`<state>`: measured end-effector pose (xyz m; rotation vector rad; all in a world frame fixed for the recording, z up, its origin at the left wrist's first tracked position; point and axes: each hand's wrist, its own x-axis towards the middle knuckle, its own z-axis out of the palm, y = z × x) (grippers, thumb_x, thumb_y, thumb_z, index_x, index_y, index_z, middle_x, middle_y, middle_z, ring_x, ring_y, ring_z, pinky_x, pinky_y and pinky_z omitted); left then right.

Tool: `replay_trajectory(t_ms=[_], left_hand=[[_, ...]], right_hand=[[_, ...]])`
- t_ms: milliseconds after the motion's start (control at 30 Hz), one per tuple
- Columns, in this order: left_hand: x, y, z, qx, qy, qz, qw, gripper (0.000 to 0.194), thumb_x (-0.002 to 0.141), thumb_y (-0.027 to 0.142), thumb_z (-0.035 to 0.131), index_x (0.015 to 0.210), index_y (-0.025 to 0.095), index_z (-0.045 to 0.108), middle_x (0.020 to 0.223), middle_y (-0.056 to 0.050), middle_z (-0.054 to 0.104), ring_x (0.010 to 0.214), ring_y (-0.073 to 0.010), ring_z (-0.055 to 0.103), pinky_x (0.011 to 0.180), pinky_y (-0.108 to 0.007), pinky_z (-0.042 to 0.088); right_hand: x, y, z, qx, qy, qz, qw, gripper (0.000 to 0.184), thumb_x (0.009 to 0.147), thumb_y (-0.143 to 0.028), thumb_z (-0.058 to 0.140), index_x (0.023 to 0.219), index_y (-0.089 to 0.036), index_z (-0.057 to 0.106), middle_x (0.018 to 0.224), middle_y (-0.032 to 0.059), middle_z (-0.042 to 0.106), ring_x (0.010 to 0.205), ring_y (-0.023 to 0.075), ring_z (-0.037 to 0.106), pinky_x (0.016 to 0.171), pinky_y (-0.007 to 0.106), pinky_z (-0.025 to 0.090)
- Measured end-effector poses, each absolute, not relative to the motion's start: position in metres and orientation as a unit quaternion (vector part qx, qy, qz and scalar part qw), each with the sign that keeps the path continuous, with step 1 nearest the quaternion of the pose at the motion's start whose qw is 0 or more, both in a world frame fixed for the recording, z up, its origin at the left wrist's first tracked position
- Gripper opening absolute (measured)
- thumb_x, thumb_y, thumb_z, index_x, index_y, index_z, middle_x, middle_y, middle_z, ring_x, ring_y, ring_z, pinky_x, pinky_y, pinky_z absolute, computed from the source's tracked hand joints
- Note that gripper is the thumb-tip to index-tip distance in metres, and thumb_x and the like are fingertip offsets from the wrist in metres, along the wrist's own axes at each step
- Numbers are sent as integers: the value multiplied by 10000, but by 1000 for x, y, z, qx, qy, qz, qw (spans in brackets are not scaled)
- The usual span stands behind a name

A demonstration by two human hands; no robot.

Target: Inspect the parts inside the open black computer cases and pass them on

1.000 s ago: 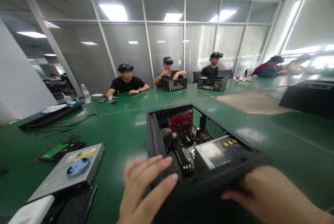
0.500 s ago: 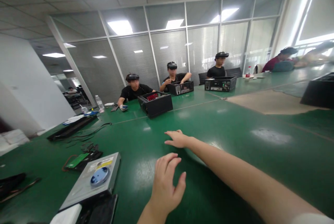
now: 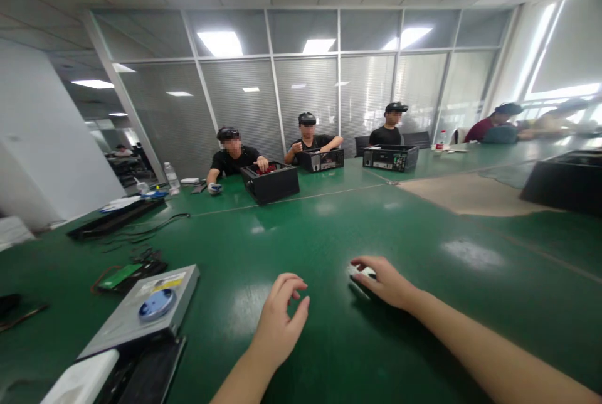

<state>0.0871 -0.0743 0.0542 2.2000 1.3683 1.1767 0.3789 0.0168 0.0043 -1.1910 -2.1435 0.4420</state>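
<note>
Over the green tabletop [image 3: 324, 234], my left hand [image 3: 282, 319] hovers with its fingers loosely bent and the thumb apart; nothing is in it. To its right, my right hand [image 3: 383, 280] is stretched forward, palm down, thumb and fingers spread. Between those fingers shows a bright patch that looks like glare on the table. An optical disc drive [image 3: 141, 307], silver with a yellow label, lies left of my left hand. On top of it sits a round blue-and-silver container [image 3: 157, 305]. Neither hand touches these items.
A white case [image 3: 82, 379] lies at the lower left, near a green circuit board [image 3: 121, 276] and cables [image 3: 164, 223]. Across the table, people work at black computer cases [image 3: 270, 183]. Another dark case [image 3: 564, 181] stands at the right, by a brown bare patch [image 3: 446, 191].
My right hand has drawn back and moved right, away from my left hand. My left hand has shifted slightly left in view. A co-worker's hand now reaches into the nearest case.
</note>
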Motion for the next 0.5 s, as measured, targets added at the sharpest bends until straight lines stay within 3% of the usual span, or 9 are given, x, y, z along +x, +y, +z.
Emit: replay_trajectory(t_ms=[100, 233, 400, 500], left_hand=[[95, -79, 53, 770, 480, 386, 168, 141, 912, 202, 521, 1030, 197, 598, 1136, -88, 573, 857, -149, 596, 791, -319, 507], [103, -89, 61, 795, 504, 294, 164, 193, 909, 224, 510, 1087, 216, 582, 1149, -70, 583, 838, -147, 597, 801, -318, 497], [110, -93, 74, 841, 522, 95, 107, 333, 858, 361, 587, 1173, 255, 587, 1145, -70, 630, 967, -243, 643, 833, -362, 498], [110, -79, 72, 840, 535, 49, 82, 370, 854, 395, 581, 1200, 263, 592, 1110, -75, 662, 982, -258, 654, 833, -356, 497]], right_hand=[[386, 30, -9, -485, -783, 121, 370, 309, 954, -400, 482, 1141, -194, 617, 1062, 91, 688, 959, 220, 637, 895, 391, 444], [381, 33, -16, -469, -813, 38, 343, 237, 936, -312, 487, 1091, -186, 613, 1087, 96, 664, 983, 228, 617, 915, 407, 409], [384, 29, -21, -468, -822, -16, 324, 223, 945, -281, 448, 1066, -186, 609, 1069, 108, 655, 1017, 251, 603, 913, 406, 403], [386, 30, -25, -465, -822, -22, 329, 217, 945, -291, 441, 1040, -191, 608, 1049, 110, 655, 987, 256, 614, 891, 411, 416]])
